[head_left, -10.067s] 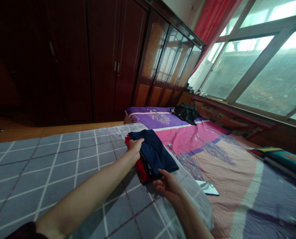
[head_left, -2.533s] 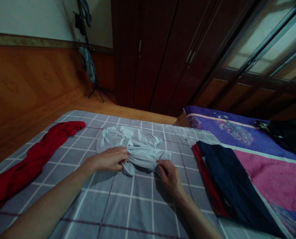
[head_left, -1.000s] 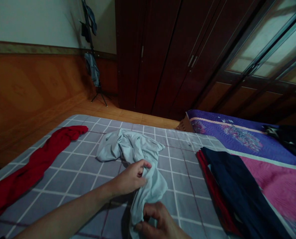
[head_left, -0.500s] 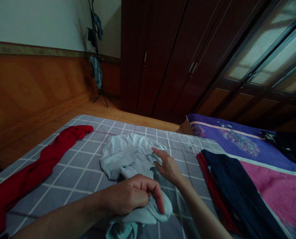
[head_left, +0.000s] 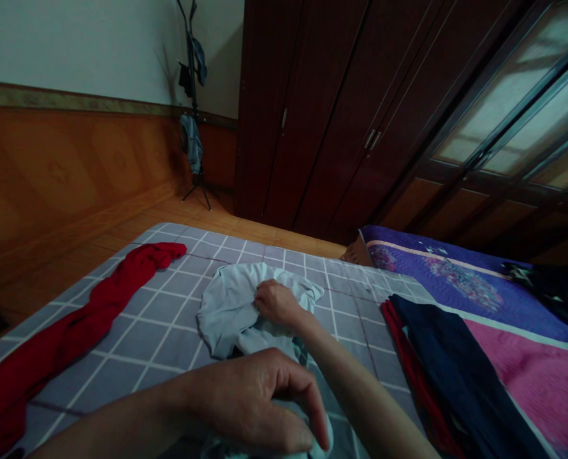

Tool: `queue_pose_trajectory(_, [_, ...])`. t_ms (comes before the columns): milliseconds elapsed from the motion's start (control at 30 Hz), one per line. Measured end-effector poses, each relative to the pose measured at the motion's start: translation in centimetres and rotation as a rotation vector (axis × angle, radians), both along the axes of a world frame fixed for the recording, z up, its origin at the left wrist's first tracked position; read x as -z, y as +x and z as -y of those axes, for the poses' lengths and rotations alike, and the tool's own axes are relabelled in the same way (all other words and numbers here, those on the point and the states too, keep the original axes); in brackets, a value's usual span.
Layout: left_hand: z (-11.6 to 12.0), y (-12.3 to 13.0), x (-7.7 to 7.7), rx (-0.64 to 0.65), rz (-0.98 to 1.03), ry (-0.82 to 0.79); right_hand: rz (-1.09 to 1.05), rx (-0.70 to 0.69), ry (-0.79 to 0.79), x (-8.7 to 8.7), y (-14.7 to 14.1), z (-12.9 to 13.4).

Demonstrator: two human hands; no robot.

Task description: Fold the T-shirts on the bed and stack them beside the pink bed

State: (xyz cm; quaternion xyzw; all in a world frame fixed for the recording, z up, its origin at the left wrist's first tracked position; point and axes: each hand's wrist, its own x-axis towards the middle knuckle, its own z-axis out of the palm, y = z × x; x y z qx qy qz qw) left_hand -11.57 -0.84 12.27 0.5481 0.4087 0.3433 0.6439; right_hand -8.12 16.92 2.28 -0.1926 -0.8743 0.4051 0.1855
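Note:
A crumpled pale grey-white garment [head_left: 226, 306] lies spread on the grey checked bed sheet [head_left: 159, 344]; its near end is bunched beneath my left hand. My right hand [head_left: 278, 303] is closed on the middle of the cloth, knuckles up, fingertips hidden. Nearer to me, my left hand [head_left: 250, 395] hovers over the bunched end, its thumb and index finger curved and apart with nothing visible between them. The other left fingers are tucked out of sight.
A twisted red garment [head_left: 97, 306] lies along the left of the bed. On the right are folded navy trousers [head_left: 460, 357] on red cloth, beside a purple and pink quilt [head_left: 517, 363]. Beyond stand a coat rack [head_left: 194, 102] and a dark wardrobe [head_left: 336, 108].
My right hand has moved left onto the middle of the garment and closed on it. My left hand has come nearer to me, its thumb and index finger spreading apart.

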Motion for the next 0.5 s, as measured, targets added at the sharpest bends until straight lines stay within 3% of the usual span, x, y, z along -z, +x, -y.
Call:
queue_pose_trajectory(100, [0.4, -0.7, -1.0, -0.014, -0.048, 0.068, -0.164, 0.229, -0.114, -2.4, 1.1, -2.9])
queue_pose_trajectory(233, [0.8, -2.2, -1.9, -0.116, -0.196, 0.165, -0.449, 0.541, -0.264, -9.0, 8.4, -8.3])
queue_pose_trajectory(300, [0.6, -3.1, -1.8, -0.288, -0.320, 0.257, -0.595, 0.672, -0.340, -12.2, 13.3, -9.4])
queue_pose_trajectory(333, [0.4, -3.7, -1.6, -0.416, -0.394, 0.314, -0.788, 0.801, -0.489, -13.4, 15.6, -9.4])
queue_pose_trajectory(367, [0.1, -4.3, -1.4, -0.558, -0.467, 0.371, -0.852, 0.851, -0.505, -14.4, 17.8, -9.1])
queue_pose_trajectory(433, [-0.5, -5.5, -1.0, -0.809, -0.587, 0.457, -0.987, 0.943, -0.498, -15.3, 21.3, -7.4])
queue_pose_trajectory(500, [-0.7, -6.5, -0.8, -0.945, -0.657, 0.507, -1.003, 0.995, -0.423, -15.2, 24.2, -5.0])
